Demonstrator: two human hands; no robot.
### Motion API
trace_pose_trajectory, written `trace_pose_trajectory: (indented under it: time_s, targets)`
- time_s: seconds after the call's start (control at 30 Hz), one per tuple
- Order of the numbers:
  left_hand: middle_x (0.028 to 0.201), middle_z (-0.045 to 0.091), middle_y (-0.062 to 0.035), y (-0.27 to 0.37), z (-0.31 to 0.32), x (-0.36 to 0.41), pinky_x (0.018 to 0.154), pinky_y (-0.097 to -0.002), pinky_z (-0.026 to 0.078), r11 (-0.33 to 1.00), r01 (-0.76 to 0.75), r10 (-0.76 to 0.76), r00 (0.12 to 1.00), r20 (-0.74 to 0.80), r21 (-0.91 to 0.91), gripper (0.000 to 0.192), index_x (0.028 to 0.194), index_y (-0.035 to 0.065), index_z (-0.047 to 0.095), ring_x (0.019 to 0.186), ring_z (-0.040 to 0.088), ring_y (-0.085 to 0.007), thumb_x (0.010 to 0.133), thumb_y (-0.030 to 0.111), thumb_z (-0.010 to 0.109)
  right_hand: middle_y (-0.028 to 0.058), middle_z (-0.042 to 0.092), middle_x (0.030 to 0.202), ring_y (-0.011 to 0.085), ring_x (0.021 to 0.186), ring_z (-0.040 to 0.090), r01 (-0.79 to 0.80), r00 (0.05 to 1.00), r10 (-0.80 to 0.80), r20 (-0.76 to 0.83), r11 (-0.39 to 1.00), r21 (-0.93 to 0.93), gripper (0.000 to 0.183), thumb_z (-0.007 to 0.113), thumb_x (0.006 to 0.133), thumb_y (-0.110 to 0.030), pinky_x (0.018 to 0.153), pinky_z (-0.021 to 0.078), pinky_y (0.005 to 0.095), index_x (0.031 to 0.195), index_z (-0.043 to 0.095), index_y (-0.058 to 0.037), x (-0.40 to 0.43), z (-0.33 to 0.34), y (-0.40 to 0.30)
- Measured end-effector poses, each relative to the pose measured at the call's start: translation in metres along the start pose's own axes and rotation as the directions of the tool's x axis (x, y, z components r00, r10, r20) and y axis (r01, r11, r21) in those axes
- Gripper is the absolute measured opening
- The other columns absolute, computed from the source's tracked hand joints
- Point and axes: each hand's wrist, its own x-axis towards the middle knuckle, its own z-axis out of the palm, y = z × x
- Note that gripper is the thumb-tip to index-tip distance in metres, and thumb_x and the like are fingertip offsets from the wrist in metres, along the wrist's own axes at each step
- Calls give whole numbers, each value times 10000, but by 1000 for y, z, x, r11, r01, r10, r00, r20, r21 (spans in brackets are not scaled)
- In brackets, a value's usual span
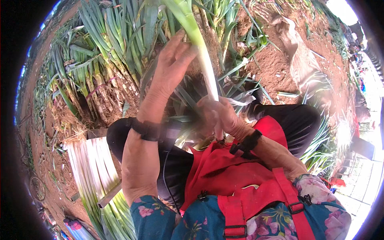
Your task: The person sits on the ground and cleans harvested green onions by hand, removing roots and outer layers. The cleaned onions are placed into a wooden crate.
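A large leek [207, 66] slants upward in front of me, its white shank low and its green leaves running past the top of the view. My right hand [222, 115] is closed around the lower shank, just above the dark root end by the red apron [234, 180]. Against the left side of the leek, where white turns to green, are the fingertips of my left hand [177, 61]. Blur hides whether those fingers grip it. Loose leek leaves [187, 97] lie below, between my legs.
Untrimmed leeks with soil and roots [102, 87] stand in tied bundles at the left and front. Cleaned white leeks [93, 168] lie on a metal frame [109, 195] beside my left knee. A pale cloth sheet [300, 57] lies on bare soil [276, 69] at right.
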Motion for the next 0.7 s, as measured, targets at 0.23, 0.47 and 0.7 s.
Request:
trace_pose_trajectory:
  time_s: [0.23,0.47,0.7]
  targets:
    - [1221,667,-117,0,5,-1,699,-277,535,981,172,-170,985,-28,93,618,1480,32,402,914,679,-158,969,288,637,-2,511,631,100,496,476,-30,993,25,-116,999,-43,299,583,950,-303,444,376,259,1043,630,-23,9,-11,4]
    - [1144,705,-80,-16,-3,-1,702,-264,539,961,42,-79,989,125,274,378,1327,88,593,885,695,-140,975,219,635,-45,460,603,96,479,437,-221,931,325,-167,865,450,220,585,954,-320,437,359,274,960,596,-100,23,-27,25]
    - [989,713,-99,-5,-14,5,713,-275,544,979,55,-23,987,-161,195,258,1148,-11,658,806,688,-135,927,121,639,-25,458,630,113,507,431,-237,938,317,-138,880,412,256,652,923,-304,467,341,273,1003,574,-73,25,-46,34]
